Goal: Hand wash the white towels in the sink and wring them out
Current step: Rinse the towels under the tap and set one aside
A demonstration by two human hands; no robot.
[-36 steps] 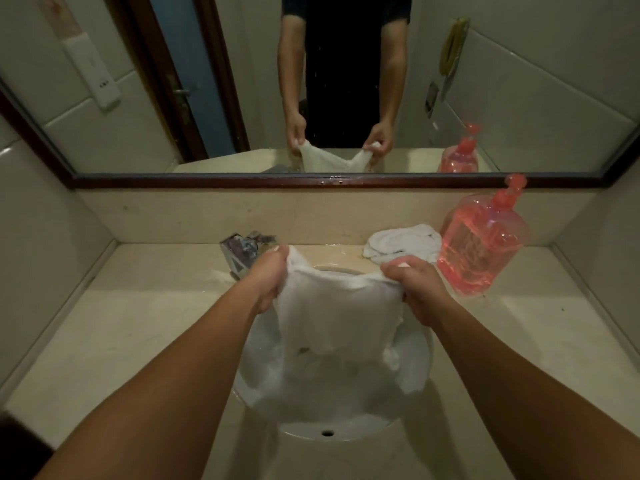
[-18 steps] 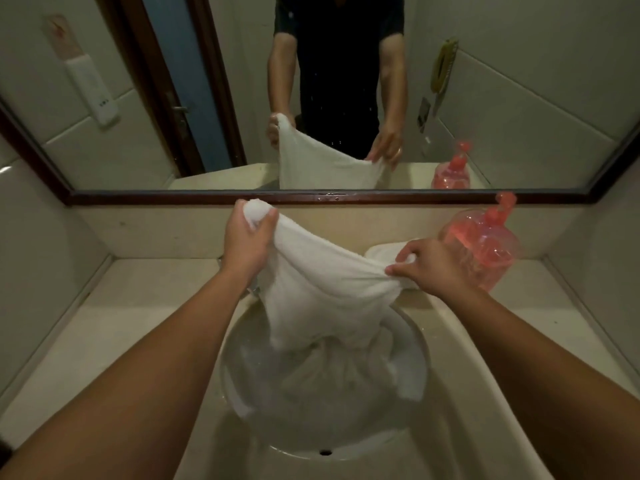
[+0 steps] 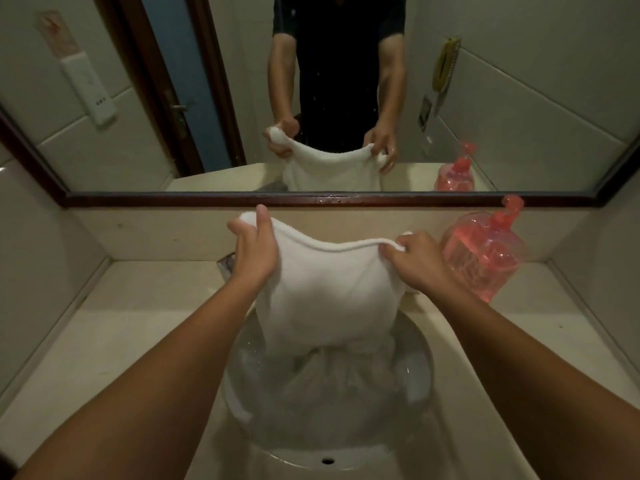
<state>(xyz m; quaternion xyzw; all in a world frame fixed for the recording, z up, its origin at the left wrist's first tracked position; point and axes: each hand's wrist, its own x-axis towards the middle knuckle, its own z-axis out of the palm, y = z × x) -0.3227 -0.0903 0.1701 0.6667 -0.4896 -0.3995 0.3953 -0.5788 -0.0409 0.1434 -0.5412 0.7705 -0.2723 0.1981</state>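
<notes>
A wet white towel (image 3: 329, 292) hangs stretched between my hands above the round white sink (image 3: 424, 368). My left hand (image 3: 254, 252) grips its upper left corner, thumb over the hem. My right hand (image 3: 417, 261) pinches the upper right corner, a little lower. The towel's lower part trails into the soapy water in the basin, where more white cloth (image 3: 332, 386) lies bunched. The faucet is almost wholly hidden behind my left hand and the towel.
A pink, see-through soap bottle (image 3: 485, 254) with a pump stands on the counter just right of my right hand. The beige counter (image 3: 138, 323) runs to both sides, with walls close by. A framed mirror (image 3: 311, 199) runs along the back.
Both hands have lifted the towel out of the basin and spread it wider. My right hand rose almost level with the left, so the top hem now runs nearly flat.
</notes>
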